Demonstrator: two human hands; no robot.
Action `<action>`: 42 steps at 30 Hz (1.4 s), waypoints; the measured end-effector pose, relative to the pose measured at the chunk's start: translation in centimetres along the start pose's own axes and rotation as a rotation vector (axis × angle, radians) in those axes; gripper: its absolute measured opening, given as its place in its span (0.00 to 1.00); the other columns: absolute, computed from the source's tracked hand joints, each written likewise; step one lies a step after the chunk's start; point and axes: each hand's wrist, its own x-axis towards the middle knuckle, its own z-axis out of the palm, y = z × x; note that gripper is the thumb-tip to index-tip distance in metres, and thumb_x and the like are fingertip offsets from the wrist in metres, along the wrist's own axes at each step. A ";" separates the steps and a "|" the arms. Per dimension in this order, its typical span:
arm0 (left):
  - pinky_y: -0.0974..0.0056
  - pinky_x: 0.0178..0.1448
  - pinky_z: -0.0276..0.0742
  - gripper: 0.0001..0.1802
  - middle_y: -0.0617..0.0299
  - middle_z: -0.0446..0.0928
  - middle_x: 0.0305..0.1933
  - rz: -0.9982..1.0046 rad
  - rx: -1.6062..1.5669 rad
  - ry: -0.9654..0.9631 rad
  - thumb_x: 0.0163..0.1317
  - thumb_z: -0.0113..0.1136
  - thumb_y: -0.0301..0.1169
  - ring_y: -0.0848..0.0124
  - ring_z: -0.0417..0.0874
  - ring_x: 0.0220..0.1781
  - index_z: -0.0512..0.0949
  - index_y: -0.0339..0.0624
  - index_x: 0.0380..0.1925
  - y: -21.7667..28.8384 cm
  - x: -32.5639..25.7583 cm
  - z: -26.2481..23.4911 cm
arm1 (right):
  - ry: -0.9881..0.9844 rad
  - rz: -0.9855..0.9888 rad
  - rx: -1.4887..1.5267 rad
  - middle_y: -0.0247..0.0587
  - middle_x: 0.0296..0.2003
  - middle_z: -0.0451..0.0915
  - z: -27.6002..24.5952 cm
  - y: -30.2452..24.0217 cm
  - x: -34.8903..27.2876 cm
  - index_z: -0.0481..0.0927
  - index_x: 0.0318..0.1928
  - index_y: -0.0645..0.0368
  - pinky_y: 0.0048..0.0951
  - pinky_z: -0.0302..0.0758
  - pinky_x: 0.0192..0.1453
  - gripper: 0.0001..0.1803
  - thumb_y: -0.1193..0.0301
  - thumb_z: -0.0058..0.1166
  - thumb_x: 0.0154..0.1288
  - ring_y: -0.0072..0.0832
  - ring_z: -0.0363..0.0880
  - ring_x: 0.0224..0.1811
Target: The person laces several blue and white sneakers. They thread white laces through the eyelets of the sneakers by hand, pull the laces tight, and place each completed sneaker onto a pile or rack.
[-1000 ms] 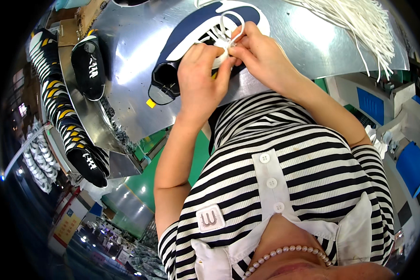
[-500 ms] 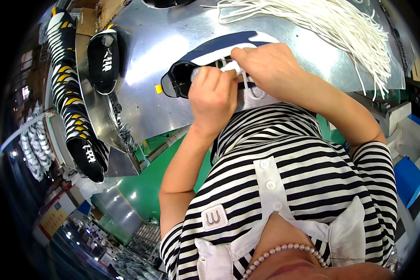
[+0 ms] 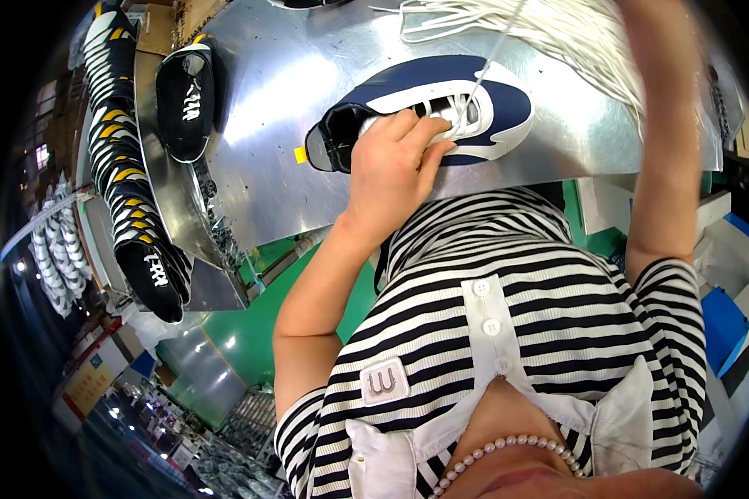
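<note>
A navy and white sneaker (image 3: 508, 108) lies on the metal table with its toe to the right. My left hand (image 3: 391, 158) is closed over its opening, with fingers and thumb at the tongue and lacing; what lies under the fingers is hidden. From the eyelets a white shoelace (image 3: 493, 51) runs taut upward and out past the top edge. My right forearm (image 3: 670, 125) reaches up at the right, smeared by motion, and its hand is beyond the top edge. A yellow tab (image 3: 300, 155) shows at the sneaker's heel.
A bundle of white laces (image 3: 574, 41) is spread at the table's far right. On the left stands a black shoe (image 3: 185, 108), beside a long row of nested striped shoes (image 3: 125, 179). The metal table (image 3: 266, 187) ends close to my body.
My right hand has left the sneaker and gone up out of view, and a lace now stretches upward. My left hand has shifted slightly right with the sneaker, whose toe is uncovered.
</note>
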 end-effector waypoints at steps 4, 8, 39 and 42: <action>0.58 0.41 0.79 0.37 0.48 0.82 0.39 -0.346 -0.325 -0.057 0.56 0.71 0.34 0.52 0.85 0.37 0.59 0.35 0.59 -0.2 0.4 -1.0 | -0.411 0.494 0.233 0.34 0.34 0.84 4.5 4.7 -8.4 0.84 0.41 0.64 0.22 0.79 0.47 0.08 0.74 0.62 0.62 0.20 0.83 0.38; 0.59 0.48 0.79 0.37 0.42 0.82 0.41 -0.532 -0.533 0.004 0.66 0.62 0.42 0.54 0.86 0.42 0.55 0.32 0.64 -0.3 1.2 -1.4 | -0.419 0.479 0.071 0.31 0.31 0.85 5.9 6.1 -9.3 0.85 0.40 0.59 0.20 0.75 0.39 0.08 0.71 0.64 0.61 0.15 0.79 0.33; 0.71 0.41 0.78 0.19 0.58 0.83 0.38 -0.434 -0.366 0.367 0.57 0.66 0.23 0.77 0.82 0.36 0.75 0.34 0.49 -0.2 0.3 2.9 | -0.712 0.122 -0.679 0.45 0.26 0.83 5.3 3.5 -9.1 0.76 0.41 0.61 0.40 0.77 0.34 0.10 0.71 0.57 0.60 0.42 0.83 0.30; 0.60 0.27 0.71 0.16 0.57 0.79 0.18 -0.389 -0.237 0.430 0.56 0.64 0.30 0.61 0.77 0.16 0.78 0.40 0.45 -0.1 0.1 3.9 | -0.832 0.023 -0.894 0.48 0.26 0.83 8.0 2.4 -8.6 0.74 0.43 0.62 0.40 0.80 0.38 0.18 0.69 0.62 0.54 0.43 0.85 0.35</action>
